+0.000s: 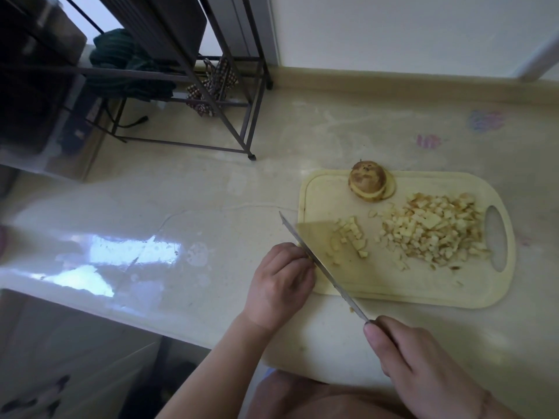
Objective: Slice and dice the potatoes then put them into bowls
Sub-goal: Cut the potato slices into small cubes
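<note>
L hand (pixel 282 275) was curled on a small potato bit at the board's (pixel 423 293) near-left corner w/ knuckles touching the knife (pixel 320 266) blade; R hand (pixel 423 370) gripped the handle. Biggest risk imo: blade nicking those fingers, since the piece was barely visible. Dice pile (pixel 432 234) & sliced potato end (pixel 369 184) sat further right; cubes could spill onto the table (pixel 211 182), no bowls in view.
</note>
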Available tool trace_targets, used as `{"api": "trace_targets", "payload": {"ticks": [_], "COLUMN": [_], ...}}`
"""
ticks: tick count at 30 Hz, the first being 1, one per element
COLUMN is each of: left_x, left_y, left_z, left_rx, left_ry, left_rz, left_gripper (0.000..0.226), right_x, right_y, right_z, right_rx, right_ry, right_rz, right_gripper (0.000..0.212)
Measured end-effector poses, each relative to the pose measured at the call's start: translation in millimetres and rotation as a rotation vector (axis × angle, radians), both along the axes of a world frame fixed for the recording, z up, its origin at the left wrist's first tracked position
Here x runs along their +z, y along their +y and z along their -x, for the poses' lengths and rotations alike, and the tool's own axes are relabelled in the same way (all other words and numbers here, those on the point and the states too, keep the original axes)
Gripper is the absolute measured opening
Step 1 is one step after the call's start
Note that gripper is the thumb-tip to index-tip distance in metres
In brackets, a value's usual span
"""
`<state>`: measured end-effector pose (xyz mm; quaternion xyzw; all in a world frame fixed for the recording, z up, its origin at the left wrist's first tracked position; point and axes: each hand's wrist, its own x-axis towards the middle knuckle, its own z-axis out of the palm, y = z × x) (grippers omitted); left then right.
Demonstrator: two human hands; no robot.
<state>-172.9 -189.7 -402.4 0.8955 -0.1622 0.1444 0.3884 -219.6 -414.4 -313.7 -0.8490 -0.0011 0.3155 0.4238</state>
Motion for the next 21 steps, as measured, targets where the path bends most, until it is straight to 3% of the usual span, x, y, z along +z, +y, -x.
{"api": "trace_targets", "payload": {"ticks": [7,11,21], "left_x": [-3,-1,-1], "left_y": [-1,-1,-2], "left_z": [-2,-3,-4], "left_rx": [0.017,0.014,-0.06], "left_ry": [-0.029,-0.029,-0.037], "left_rz": [0.01,0.012,-0.1], "left_gripper": [0.008,0.009,0.005], "right_x": [-7,-12,-14], "right_y": [3,8,-21], "right_z": [0,-2,-4], "right_rx": [0.001,-0.002,-0.124], "right_ry": [0.003,-0.026,-0.044], "right_rz": [-0.002,-0.021,-0.022], "right_gripper": [0.077,0.066,0.064]}}
